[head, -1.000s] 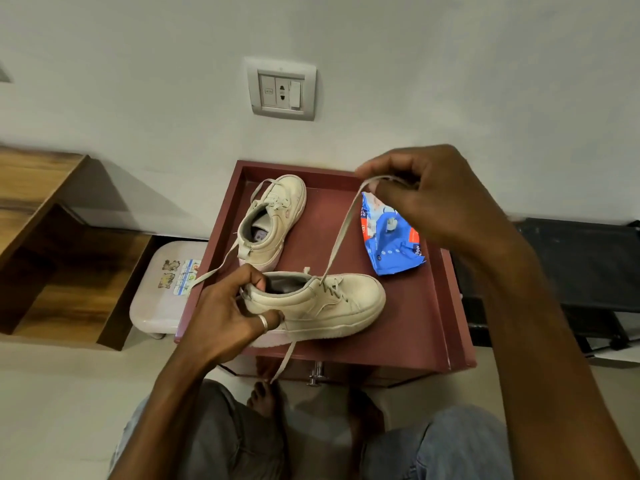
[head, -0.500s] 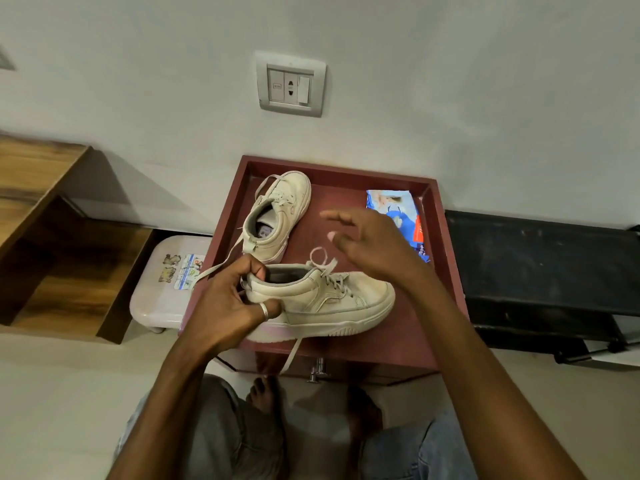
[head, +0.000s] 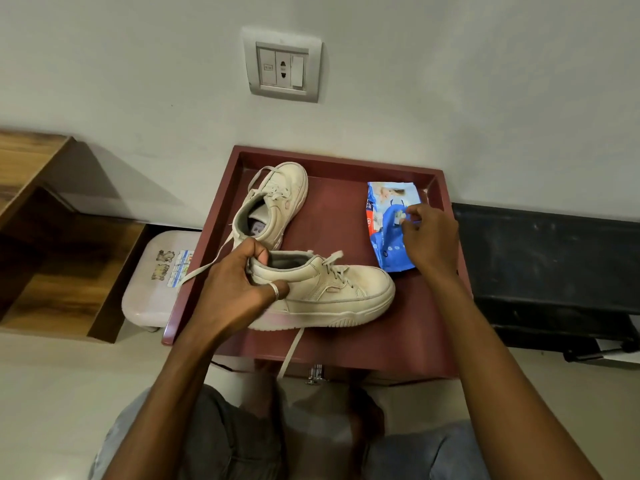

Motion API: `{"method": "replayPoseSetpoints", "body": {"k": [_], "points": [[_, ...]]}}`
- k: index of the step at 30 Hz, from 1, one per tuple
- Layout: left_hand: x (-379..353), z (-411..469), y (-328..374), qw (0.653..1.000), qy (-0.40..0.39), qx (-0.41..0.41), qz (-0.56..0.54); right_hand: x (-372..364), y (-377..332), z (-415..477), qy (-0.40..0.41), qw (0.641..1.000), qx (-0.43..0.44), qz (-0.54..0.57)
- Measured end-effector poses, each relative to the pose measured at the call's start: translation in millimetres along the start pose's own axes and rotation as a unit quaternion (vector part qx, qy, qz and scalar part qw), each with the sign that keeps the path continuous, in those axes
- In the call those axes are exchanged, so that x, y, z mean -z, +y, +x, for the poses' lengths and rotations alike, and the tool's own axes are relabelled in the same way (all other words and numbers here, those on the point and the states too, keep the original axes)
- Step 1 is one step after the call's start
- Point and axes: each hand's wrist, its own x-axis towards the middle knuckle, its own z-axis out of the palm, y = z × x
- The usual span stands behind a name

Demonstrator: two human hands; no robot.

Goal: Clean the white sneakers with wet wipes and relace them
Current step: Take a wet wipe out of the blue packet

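Fingers (head: 258, 254) of the left hand (head: 235, 292) curl round the heel of the near sneaker (head: 332, 292), one over the collar and a ringed one along the side. Right hand (head: 434, 240) is at the wipes pack (head: 382, 237), fingertips pinching a small white bit at its opening; wipe or flap cannot be determined. Maroon tray (head: 346, 161): square, matte, raised rim, carries all items. Near sneaker: off-white, scuffed, thick ridged sole, toe pointing right, near the front edge. Second sneaker (head: 273, 202): just behind it, toe towards the wall. Pack: crinkled blue plastic, back right. Flat lace (head: 291, 351) hangs over the front rim, its lower end lost in shadow.
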Motion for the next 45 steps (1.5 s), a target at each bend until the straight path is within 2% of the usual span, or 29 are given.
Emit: {"method": "replayPoseSetpoints", "body": {"k": [7, 10, 13, 18, 24, 31, 40, 45], "points": [[-4.9, 5.9, 0.8, 1.000, -0.004, -0.001, 0.018, -25.2, 11.9, 21.5, -0.048, 0.995, 0.019, -0.087], [-6.8, 5.9, 1.7, 1.000, -0.008, 0.001, 0.013, -31.0, 15.0, 17.8, -0.032, 0.994, 0.031, -0.098], [-7.9, 5.4, 2.6, 1.000, -0.011, 0.005, 0.009, -29.6, 15.1, 19.8, -0.029, 0.996, 0.031, -0.075], [-7.0, 4.8, 2.4, 1.000, -0.013, 0.005, 0.019, -20.2, 9.9, 26.4, 0.007, 1.000, -0.015, 0.020], [-8.7, 5.5, 3.2, 0.999, -0.019, 0.010, 0.032, -17.0, 8.6, 27.8, -0.017, 0.993, -0.080, 0.081], [-9.1, 5.9, 4.2, 0.999, -0.021, 0.016, 0.035, -8.3, 7.2, 27.7, 0.017, 0.981, -0.127, 0.148], [-13.2, 5.2, 7.0, 0.998, -0.029, 0.004, 0.052, -11.4, 7.6, 24.9, 0.018, 0.984, -0.121, 0.128], [-14.0, 4.2, 10.1, 0.998, -0.036, 0.005, 0.052, -15.5, 8.8, 22.4, -0.046, 0.987, -0.095, 0.122]]}}
